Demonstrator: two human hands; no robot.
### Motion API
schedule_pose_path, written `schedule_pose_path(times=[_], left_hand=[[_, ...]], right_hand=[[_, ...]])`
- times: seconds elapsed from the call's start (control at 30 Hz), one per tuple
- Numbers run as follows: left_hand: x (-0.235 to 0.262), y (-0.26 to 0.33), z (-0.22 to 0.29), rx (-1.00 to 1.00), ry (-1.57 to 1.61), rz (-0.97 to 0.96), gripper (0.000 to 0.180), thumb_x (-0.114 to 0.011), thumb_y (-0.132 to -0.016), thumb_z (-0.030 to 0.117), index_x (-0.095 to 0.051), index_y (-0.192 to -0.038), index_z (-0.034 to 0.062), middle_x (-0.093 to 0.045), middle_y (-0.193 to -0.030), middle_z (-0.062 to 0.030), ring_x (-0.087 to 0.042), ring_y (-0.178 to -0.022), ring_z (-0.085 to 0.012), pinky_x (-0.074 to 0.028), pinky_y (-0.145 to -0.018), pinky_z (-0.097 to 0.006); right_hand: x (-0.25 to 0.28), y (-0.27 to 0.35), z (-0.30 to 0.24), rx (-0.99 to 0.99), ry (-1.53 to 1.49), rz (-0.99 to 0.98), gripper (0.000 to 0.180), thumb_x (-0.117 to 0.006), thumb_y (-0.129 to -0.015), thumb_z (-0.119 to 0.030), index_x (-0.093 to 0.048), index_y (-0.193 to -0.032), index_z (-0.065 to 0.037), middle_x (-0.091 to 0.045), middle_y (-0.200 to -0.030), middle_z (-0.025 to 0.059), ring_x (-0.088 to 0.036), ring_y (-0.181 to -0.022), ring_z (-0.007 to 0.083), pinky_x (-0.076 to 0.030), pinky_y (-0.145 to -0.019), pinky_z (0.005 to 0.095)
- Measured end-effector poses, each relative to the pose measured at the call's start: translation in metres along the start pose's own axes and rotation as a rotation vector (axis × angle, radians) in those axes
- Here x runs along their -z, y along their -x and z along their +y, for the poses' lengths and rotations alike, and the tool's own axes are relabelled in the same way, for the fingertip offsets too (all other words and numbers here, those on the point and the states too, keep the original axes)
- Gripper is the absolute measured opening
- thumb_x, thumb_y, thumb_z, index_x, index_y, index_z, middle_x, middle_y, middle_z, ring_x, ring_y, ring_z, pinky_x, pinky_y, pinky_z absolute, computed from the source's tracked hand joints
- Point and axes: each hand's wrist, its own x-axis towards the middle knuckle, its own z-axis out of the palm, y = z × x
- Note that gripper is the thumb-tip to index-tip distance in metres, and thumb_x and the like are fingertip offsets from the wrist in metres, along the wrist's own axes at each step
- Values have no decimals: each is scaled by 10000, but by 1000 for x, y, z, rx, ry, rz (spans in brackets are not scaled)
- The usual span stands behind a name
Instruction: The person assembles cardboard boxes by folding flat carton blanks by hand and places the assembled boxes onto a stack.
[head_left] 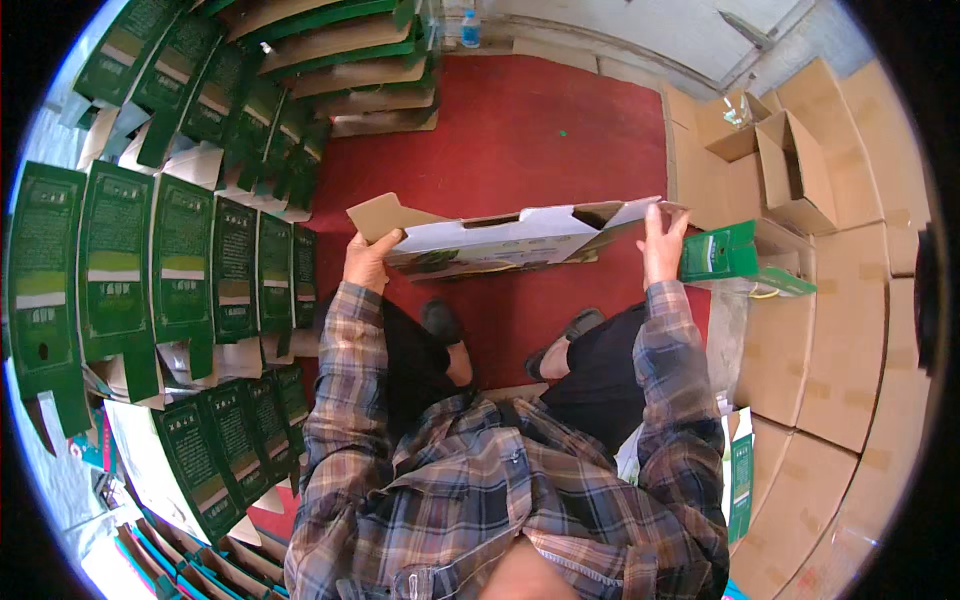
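Red floor [500, 130], green boxes [182, 260] left, brown cartons [845, 320] right; white carton [490, 235] held above floor, left hand's grip [368, 262] closed on one end, right hand's grip [661, 242] lightly pinching the other; presumably light, stiffish, creasable, best held by its ends.

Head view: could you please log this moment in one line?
left hand: holds white carton; right hand: at carton's right end; below: red floor

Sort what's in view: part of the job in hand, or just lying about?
In the job:
white carton, gripped by left hand, right hand at its other end
green boxes, probably

Apparently just lying about:
blue bottle, far edge
brown boxes, perhaps; neither hand touches them
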Motion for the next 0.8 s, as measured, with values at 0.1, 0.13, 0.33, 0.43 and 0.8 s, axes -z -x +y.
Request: schedule_pose_path(times=[0.1, 0.13, 0.33, 0.43, 0.8], left_hand=[[-4, -1, -1, 50, 3, 1, 355, -685, -770, 72, -572, -1102, 13, -628, -1018, -65, -594, -908, -176, -460, -808, -320], [-6, 1, 0, 36, -28, -54, 332, -679, -777, 92, -574, -1088, 37, -624, -995, -52, -597, -864, -173, -466, -671, -303], [-6, 19, 3, -58, -168, -166, 276, -679, -770, 103, -641, -1042, 68, -641, -934, -15, -586, -817, -128, -457, -644, -269], [-10, 18, 1, -131, -255, -239, 284, -679, -763, 96, -649, -1042, 53, -639, -951, -8, -573, -814, -122, -449, -723, -276], [-3, 6, -9, -208, 10, 239, 389, -599, -879, 207, -489, -1200, 16, -579, -1106, -79, -573, -967, -204, -469, -813, -336]], right_hand=[[-9, -4, 23, 392, 297, 124, 1030, -743, -739, -308, -45, -1408, 49, -138, -1457, 223, -238, -1323, 312, -284, -1050, 375], [-14, 1, 14, 389, 270, 113, 1099, -791, -680, -279, -40, -1379, 116, -123, -1442, 277, -148, -1356, 326, -180, -1101, 393], [-41, 0, 15, 363, 508, 155, 1038, -763, -676, -171, -52, -1379, 109, -118, -1444, 285, -115, -1365, 358, -132, -1119, 377], [-36, -11, 23, 352, 480, 151, 939, -668, -690, -39, -60, -1396, 75, -139, -1450, 260, -152, -1363, 332, -156, -1111, 373], [19, 6, 1, 16, -448, -324, 791, -444, -654, 104, -294, -1408, -82, -409, -1368, 54, -458, -1199, 192, -428, -939, 330]])
